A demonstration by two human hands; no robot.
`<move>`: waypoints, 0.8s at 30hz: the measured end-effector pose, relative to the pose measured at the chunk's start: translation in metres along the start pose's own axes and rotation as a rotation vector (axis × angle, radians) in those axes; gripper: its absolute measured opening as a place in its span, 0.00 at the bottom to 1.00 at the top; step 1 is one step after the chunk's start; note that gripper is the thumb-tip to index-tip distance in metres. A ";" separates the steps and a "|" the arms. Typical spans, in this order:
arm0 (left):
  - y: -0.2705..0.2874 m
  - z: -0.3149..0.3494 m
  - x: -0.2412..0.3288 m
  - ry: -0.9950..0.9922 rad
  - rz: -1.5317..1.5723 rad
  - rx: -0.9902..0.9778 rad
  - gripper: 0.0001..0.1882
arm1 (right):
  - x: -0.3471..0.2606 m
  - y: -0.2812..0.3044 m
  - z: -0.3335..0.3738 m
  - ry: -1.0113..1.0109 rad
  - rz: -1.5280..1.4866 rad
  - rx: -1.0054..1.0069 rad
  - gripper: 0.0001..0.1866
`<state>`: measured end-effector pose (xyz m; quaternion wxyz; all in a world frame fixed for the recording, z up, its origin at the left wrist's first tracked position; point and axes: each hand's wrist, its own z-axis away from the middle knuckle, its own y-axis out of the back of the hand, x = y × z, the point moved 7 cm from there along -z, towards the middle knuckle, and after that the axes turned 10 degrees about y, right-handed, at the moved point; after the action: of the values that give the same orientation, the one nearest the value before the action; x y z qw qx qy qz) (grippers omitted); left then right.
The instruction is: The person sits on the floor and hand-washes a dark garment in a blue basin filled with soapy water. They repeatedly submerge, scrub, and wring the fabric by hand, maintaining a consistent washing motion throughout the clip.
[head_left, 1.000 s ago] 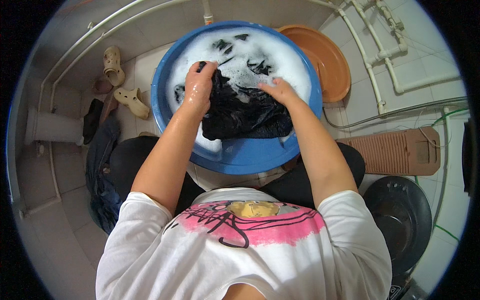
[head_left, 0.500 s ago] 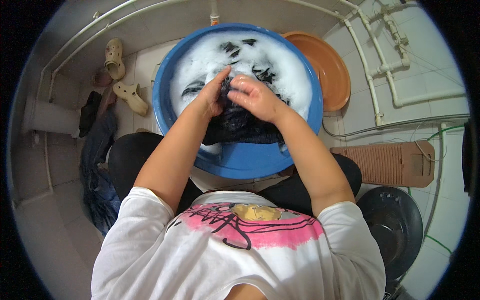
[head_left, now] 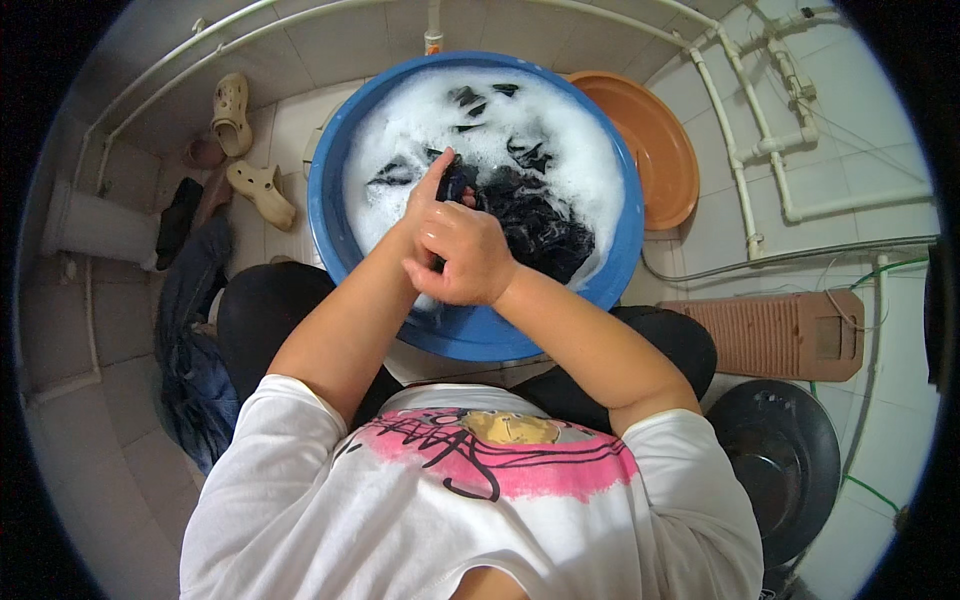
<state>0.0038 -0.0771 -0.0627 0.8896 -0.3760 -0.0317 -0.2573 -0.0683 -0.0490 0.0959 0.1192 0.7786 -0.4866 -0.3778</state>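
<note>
A blue basin (head_left: pixel 470 335) stands in front of me, filled with white suds. Wet black garment cloth (head_left: pixel 540 230) is bunched on the near right side of the suds, and smaller dark folds poke out farther back. My left hand (head_left: pixel 428 203) is closed round part of the black cloth, its index finger or thumb pointing away from me. Crossing over it, my right hand (head_left: pixel 465 255) has its fingers curled, with dark cloth showing under the thumb. It partly hides the left palm.
An orange-brown basin (head_left: pixel 665 160) sits behind on the right. Nearer on the right are a brown washboard (head_left: pixel 765 335) and a black basin (head_left: pixel 780 470). At left lie beige clogs (head_left: pixel 262 193) and dark jeans (head_left: pixel 195 340). White pipes (head_left: pixel 740 180) run along the walls.
My right hand has moved left and toward me, from beside the left hand to across it, its fingers now curled. The black cloth has shifted toward the right side of the basin.
</note>
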 end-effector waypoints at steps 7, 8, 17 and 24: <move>-0.054 0.020 -0.042 -0.117 0.168 -0.053 0.13 | 0.090 0.037 0.042 -0.523 0.365 0.234 0.18; -0.036 0.006 -0.035 -0.157 0.179 0.002 0.14 | 0.079 0.023 0.034 -0.393 0.373 0.202 0.17; -0.066 0.040 -0.019 -0.378 -0.077 0.087 0.11 | 0.131 0.043 0.064 -0.922 0.199 0.269 0.23; -0.029 0.038 0.053 -0.393 0.258 -0.081 0.17 | 0.101 0.000 0.053 -0.762 -0.354 -0.514 0.29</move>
<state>0.0407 -0.0910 -0.0032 0.8762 -0.4550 -0.1453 -0.0643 -0.0815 -0.1249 0.0123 0.0551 0.6013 -0.2467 -0.7580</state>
